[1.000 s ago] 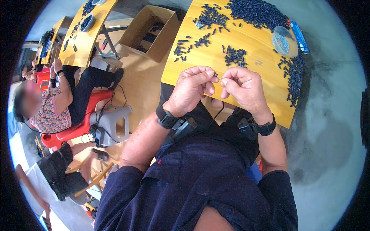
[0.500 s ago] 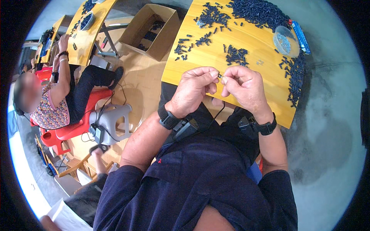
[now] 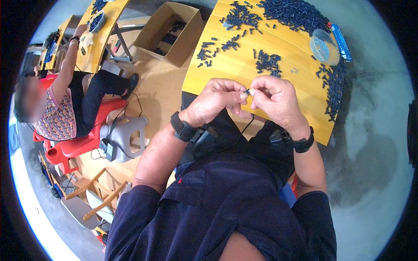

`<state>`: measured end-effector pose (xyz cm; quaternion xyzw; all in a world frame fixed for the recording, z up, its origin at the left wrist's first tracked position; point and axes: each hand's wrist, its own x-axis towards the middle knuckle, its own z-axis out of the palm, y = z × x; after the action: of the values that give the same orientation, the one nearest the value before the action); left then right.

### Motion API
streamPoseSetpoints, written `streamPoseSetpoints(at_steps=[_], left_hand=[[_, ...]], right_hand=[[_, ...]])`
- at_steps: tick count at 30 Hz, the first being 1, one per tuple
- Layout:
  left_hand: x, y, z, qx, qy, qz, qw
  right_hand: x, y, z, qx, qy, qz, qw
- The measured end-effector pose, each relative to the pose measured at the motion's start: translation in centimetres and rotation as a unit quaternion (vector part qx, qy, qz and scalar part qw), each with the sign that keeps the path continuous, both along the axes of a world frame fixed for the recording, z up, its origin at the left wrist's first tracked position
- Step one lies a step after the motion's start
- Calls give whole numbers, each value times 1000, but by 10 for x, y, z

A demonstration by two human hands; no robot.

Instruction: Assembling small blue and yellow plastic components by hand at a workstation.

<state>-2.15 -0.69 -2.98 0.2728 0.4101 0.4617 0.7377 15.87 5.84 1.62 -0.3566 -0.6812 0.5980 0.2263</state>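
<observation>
Over the near edge of the yellow table, my left hand [image 3: 217, 101] and my right hand [image 3: 278, 102] meet fingertip to fingertip. Pinched between them is a small black cylindrical part [image 3: 247, 92], mostly covered by the fingers. My right fingers may also hold something tiny at its end; that is too small to make out. Just beyond my hands lies a small pile of black cylindrical parts [image 3: 268, 63]. Beside this pile, a few tiny clear pieces [image 3: 294, 70] rest on the tabletop.
A clear bowl of small light-blue pieces [image 3: 321, 50] stands at the right edge by a blue box [image 3: 340, 42]. A large heap of black parts [image 3: 294, 15] covers the far side. Left are a cardboard box [image 3: 170, 35], a grey stool [image 3: 126, 135] and a seated co-worker [image 3: 56, 108].
My hands have lowered slightly, still pinching the part. The co-worker's arm has stretched forward over the other table. Another person's arm and leg at the lower left have gone from view.
</observation>
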Motion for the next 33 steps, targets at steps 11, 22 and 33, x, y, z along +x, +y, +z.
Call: streamPoseSetpoints(at_steps=[11, 22, 33], left_hand=[[-12, 6, 15, 26, 81, -114, 990], [-5, 9, 20, 53, 127, -97, 986], [0, 13, 28, 42, 101, -83, 990]], right_hand=[[2, 1, 7, 138, -3, 64, 988], [8, -6, -4, 99, 25, 6, 995], [12, -6, -5, 195, 56, -4, 979]])
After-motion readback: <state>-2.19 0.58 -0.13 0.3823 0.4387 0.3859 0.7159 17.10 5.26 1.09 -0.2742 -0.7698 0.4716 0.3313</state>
